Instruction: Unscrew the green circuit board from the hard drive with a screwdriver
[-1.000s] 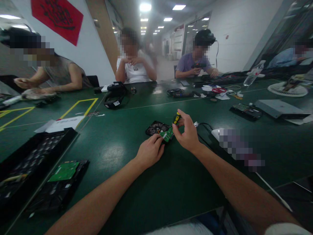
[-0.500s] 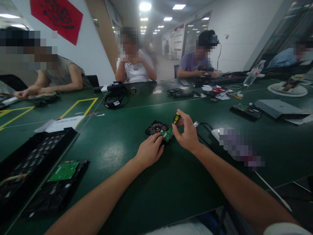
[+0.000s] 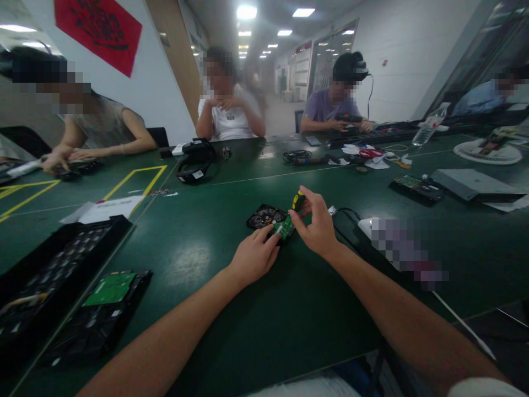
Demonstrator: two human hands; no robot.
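Observation:
A black hard drive [image 3: 264,216] lies on the green table [image 3: 198,248] in front of me, with a small green circuit board [image 3: 284,226] on its near corner. My left hand [image 3: 254,255] rests against the drive's near edge, fingertips on the circuit board. My right hand [image 3: 316,226] grips a screwdriver with a yellow and black handle [image 3: 298,200], held upright with its tip down at the circuit board.
Black trays [image 3: 53,275] and another drive with a green board [image 3: 108,289] sit at the near left. A headset [image 3: 194,162], cables, scissors [image 3: 369,153], a drive [image 3: 416,186], a grey box [image 3: 471,182] and a bottle [image 3: 425,128] lie farther off. Several people sit along the far side.
My hands and the screwdriver have hardly moved. The person at the far left has lowered a hand to the table.

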